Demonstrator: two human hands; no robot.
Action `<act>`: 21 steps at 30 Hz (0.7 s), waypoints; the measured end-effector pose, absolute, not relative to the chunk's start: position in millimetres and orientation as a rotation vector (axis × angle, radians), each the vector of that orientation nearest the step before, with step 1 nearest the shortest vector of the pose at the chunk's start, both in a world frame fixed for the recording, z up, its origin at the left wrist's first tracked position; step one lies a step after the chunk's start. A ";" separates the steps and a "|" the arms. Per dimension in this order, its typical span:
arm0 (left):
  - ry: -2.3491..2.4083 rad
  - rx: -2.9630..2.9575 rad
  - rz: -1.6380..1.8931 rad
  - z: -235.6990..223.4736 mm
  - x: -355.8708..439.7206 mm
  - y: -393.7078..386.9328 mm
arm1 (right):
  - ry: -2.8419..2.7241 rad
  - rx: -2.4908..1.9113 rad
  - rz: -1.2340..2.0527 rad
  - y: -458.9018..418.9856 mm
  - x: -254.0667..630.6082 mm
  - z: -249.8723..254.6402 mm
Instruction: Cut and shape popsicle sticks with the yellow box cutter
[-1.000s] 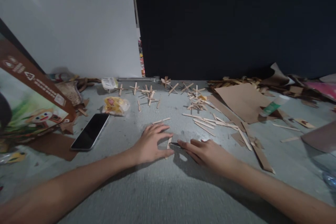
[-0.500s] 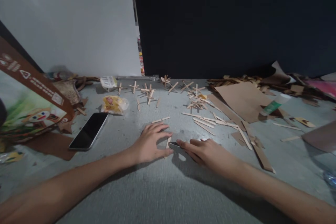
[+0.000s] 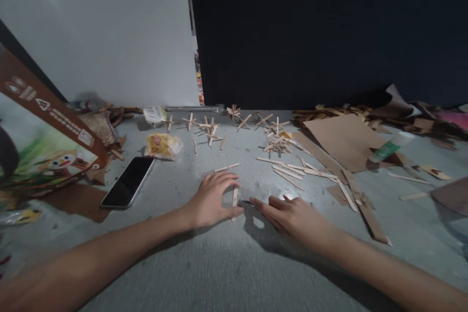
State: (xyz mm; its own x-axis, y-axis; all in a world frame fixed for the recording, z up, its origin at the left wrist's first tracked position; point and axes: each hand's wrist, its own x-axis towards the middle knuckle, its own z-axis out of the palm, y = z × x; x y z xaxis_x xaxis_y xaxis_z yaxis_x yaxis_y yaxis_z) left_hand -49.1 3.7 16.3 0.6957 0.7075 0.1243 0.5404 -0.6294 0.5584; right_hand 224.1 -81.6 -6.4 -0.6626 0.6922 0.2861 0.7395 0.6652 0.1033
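A pale wooden craft stick (image 3: 235,197) lies on the grey table, pointing away from me. My left hand (image 3: 213,198) pins it near both ends, fingertips at the far end and thumb at the near end. Closed around a slim knife (image 3: 246,202), my right hand (image 3: 288,212) is just to the right of the stick. The knife's dark, narrow blade points left at the stick's middle, a small gap apart. Most of its handle is hidden in my fingers; a bit of red shows above them. Another craft stick (image 3: 226,167) lies beyond my left hand.
Loose craft sticks (image 3: 288,175) are scattered right of centre. Crossed-stick pieces (image 3: 212,129) stand along the back. At left are a phone (image 3: 127,183), a yellow packet (image 3: 163,146) and a printed bag (image 3: 54,131). Cardboard (image 3: 338,141) and a glue stick (image 3: 393,147) lie at right.
The knife's blade has drawn back slightly to the right, off the craft stick. My left hand keeps its hold. The whole view has shifted a little.
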 end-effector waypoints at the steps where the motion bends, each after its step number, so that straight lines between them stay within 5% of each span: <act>1: 0.967 2.406 0.482 15.5 -49.1 3.6 | -2.654 -1.154 -0.321 -82.3 224.3 -6.5; 21: 1.001 2.227 0.546 20.1 -49.1 -4.7 | -2.566 -1.200 -0.334 -84.2 220.4 -8.6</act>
State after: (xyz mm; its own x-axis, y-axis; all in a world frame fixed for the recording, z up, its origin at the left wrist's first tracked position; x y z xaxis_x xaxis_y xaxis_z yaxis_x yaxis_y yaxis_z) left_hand -49.1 -4.7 20.1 0.6257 0.7720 0.1114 0.5114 -0.5139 0.6888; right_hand 220.4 -84.2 -8.6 -0.6119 0.7077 0.3532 0.7745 0.6267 0.0862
